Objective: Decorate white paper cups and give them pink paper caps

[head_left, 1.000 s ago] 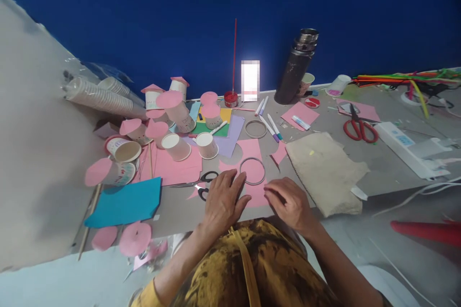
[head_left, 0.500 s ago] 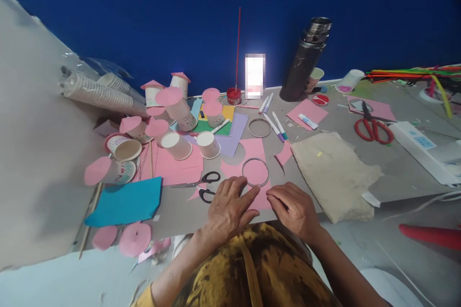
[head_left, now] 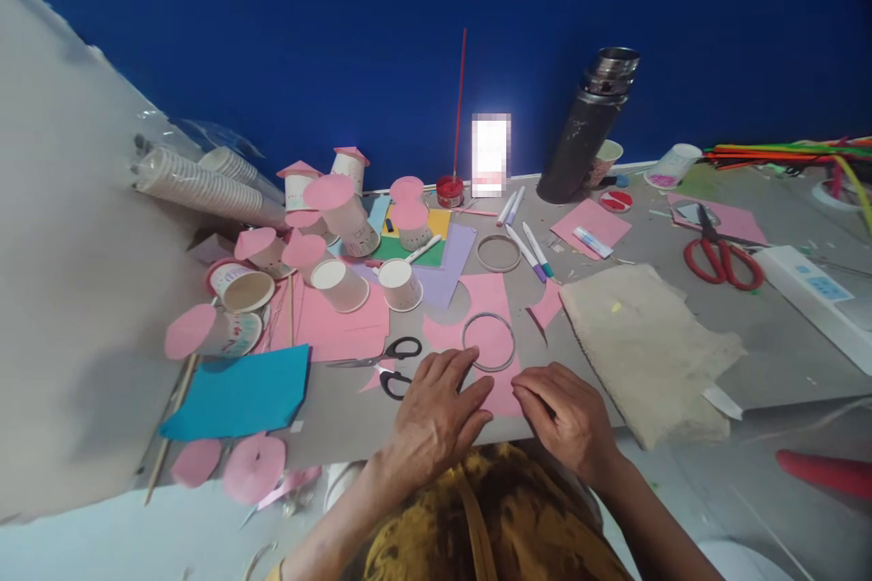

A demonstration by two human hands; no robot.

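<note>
Broadly, a grey desk (head_left: 341, 422) is stretching across the view below a blue wall (head_left: 306, 27). To the right, a beige cloth (head_left: 644, 345) is lying flat, and a dark bottle (head_left: 582, 132) is standing at the back. A teal sheet (head_left: 238, 392) is lying to the left. Between them, the left hand (head_left: 436, 418) is resting palm down, fingers open and slightly spread, one fingertip touching a ring's near-left rim. The right hand (head_left: 572, 418) is curling, thumb and fingertips meeting at the near right edge of a pink sheet (head_left: 496, 292); whether they are gripping the paper, I cannot tell. That sheet is lying in front of the person, its long axis running from near to far, its left side showing curved cut-outs. Black-handled scissors (head_left: 391, 363) are lying left of the left hand, blades pointing left. The grey ring (head_left: 489, 314) is lying flat on the sheet, its round shape pointing no particular way. Compared with half a second ago, everything on the desk is appearing slightly lower in view, while the ring is staying on the pink sheet.
</note>
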